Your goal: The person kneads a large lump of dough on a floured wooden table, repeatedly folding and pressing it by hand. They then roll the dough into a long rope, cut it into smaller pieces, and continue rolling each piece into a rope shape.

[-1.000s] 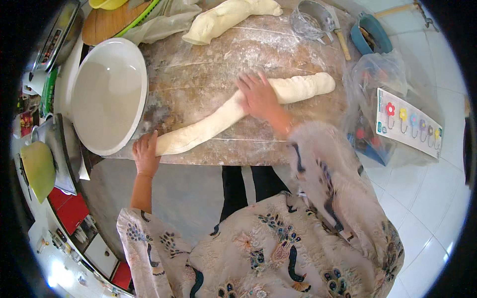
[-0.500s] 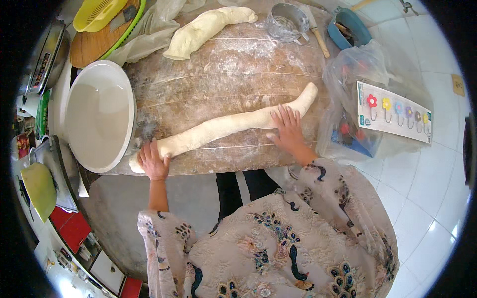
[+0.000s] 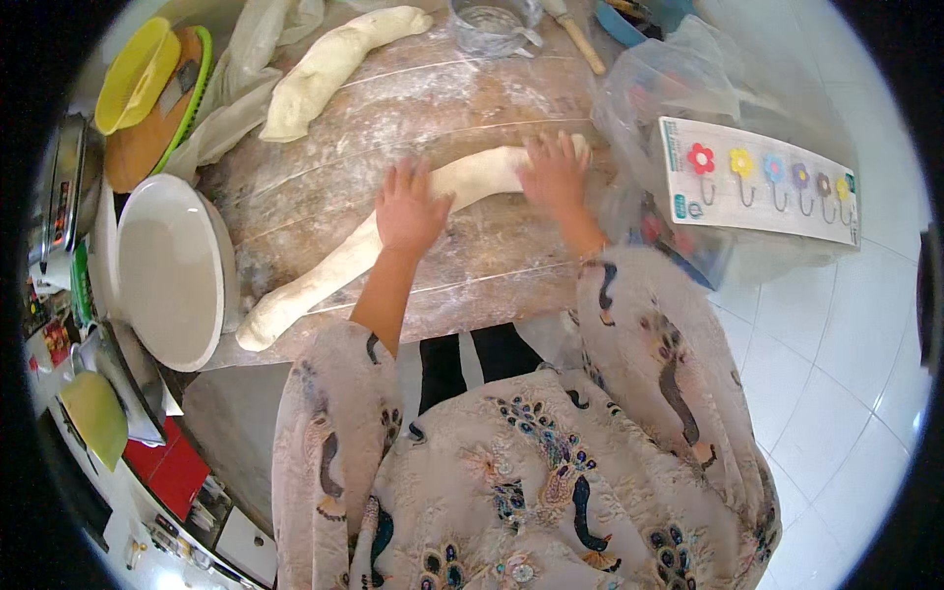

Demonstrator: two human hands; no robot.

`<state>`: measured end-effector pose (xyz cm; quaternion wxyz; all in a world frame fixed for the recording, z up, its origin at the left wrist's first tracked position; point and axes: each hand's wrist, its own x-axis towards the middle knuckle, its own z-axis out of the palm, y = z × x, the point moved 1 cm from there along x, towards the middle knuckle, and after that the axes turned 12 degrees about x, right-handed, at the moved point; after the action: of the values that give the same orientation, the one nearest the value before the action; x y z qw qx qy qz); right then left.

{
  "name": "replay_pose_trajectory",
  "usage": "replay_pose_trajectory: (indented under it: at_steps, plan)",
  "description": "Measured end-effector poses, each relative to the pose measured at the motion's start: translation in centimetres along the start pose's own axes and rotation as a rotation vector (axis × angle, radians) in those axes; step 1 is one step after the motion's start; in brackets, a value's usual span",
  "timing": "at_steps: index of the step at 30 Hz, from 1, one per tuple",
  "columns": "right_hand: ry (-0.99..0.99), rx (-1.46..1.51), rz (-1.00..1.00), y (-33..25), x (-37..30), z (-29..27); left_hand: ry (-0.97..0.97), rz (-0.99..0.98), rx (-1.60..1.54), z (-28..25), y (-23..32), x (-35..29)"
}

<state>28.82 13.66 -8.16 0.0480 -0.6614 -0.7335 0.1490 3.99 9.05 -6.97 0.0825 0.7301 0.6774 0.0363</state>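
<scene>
A long rope of pale dough (image 3: pixel 324 282) lies slantwise over the floured wooden board (image 3: pixel 452 98), its left end close to the board's near edge. My left hand (image 3: pixel 411 208) lies flat on the middle of the rope, fingers stretched out and pointing away from me. Near the rope's right end, my right hand (image 3: pixel 557 175) rests on top of it, fingers spread and slightly blurred. Both palms press on the dough without gripping it. Farther back on the board sits a second, shorter and thicker piece of dough (image 3: pixel 334 69).
A white basin (image 3: pixel 172 275) stands at the board's left edge. Behind it are a yellow basket (image 3: pixel 138 74) and crumpled plastic sheeting (image 3: pixel 231 98). A metal cup (image 3: pixel 495 25) and a wooden-handled tool (image 3: pixel 580 41) lie at the back. On the right, a card of flower hooks (image 3: pixel 762 182) rests on plastic bags.
My left hand has moved from the rope's left end to its middle. My right hand has shifted farther away, toward the right end. The rope's right part now lies farther back, and the view has turned slightly.
</scene>
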Motion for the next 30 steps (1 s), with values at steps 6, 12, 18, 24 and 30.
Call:
replay_pose_trajectory:
  at_steps: [6,12,18,24,30]
  plan:
    - [0.123,0.067,0.016,4.9,-10.3,1.2,-0.151,0.229,0.121,2.8,0.9,-10.8]
    - [0.027,0.077,0.105,4.0,1.3,-1.3,-0.129,0.087,0.168,0.5,-0.3,-2.6]
    - [0.075,0.091,-0.116,-2.4,6.5,0.1,-0.003,-0.038,0.126,0.5,-3.1,3.7]
    - [-0.114,0.208,-0.312,-1.6,-3.9,1.1,-0.244,0.076,0.129,-0.6,-0.1,-5.0]
    - [-0.064,0.159,-0.318,0.3,-10.9,0.5,-0.155,0.168,0.170,1.8,1.1,-12.5]
